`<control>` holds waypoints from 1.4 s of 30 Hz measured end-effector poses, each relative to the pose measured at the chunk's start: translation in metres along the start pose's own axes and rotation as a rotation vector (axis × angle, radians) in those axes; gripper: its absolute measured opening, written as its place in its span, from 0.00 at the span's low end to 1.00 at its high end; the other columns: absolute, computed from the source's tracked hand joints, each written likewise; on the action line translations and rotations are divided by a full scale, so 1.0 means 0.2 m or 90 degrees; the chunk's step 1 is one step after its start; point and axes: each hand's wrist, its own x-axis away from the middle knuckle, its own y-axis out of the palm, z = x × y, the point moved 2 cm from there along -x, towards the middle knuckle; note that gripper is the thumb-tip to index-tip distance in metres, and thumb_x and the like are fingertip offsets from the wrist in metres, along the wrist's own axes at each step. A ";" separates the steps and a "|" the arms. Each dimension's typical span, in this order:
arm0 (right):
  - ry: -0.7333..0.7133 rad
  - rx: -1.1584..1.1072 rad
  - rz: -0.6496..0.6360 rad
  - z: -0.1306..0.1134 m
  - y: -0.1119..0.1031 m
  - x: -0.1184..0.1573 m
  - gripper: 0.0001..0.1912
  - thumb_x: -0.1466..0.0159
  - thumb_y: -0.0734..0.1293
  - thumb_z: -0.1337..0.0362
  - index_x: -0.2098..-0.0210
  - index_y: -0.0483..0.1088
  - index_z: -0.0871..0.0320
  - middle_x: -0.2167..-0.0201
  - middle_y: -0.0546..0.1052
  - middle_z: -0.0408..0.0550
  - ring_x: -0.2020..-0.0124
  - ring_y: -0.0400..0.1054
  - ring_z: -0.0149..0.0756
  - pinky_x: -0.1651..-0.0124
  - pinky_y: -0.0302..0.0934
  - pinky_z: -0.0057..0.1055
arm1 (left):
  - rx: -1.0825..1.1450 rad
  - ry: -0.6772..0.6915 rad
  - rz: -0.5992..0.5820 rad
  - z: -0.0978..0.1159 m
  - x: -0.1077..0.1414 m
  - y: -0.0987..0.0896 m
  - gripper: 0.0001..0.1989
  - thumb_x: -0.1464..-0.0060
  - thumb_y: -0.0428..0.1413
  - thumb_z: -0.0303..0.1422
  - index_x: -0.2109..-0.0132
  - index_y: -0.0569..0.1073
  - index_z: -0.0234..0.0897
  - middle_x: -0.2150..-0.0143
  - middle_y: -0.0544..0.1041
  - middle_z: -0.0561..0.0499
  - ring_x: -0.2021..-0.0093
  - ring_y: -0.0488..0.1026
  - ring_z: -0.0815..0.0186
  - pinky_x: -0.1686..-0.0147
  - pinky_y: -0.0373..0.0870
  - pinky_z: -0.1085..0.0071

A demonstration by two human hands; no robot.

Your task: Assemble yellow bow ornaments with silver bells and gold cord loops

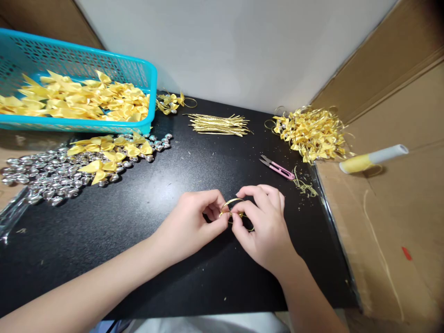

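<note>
Near the front of the black table, my left hand (203, 215) and my right hand (262, 222) meet fingertip to fingertip. Both pinch a thin gold cord (234, 200), which bends into a loop between them. The exact spot where the cord ends meet is hidden by my fingers. Beyond my hands lies a bundle of cut gold cords (220, 125). Pink-handled thread snips (277, 167) rest to the right, beside short cord scraps (305, 185).
A turquoise basket (152, 92) of yellow ribbon bows stands at the back left. Silver heart-shaped beads (52, 178) and loose yellow bows (99, 170) lie before it. Looped bow pieces (312, 134) are heaped at the back right. A grey-and-yellow tube (374, 158) sits on cardboard.
</note>
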 end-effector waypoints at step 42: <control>0.038 -0.093 -0.084 0.03 0.03 -0.01 0.07 0.36 0.64 0.71 0.69 0.69 0.56 0.68 0.77 0.43 0.62 0.68 0.36 0.51 0.53 0.39 | 0.015 -0.090 -0.055 -0.06 -0.02 0.00 0.10 0.45 0.55 0.37 0.67 0.75 0.34 0.77 0.74 0.53 0.77 0.68 0.70 0.77 0.63 0.77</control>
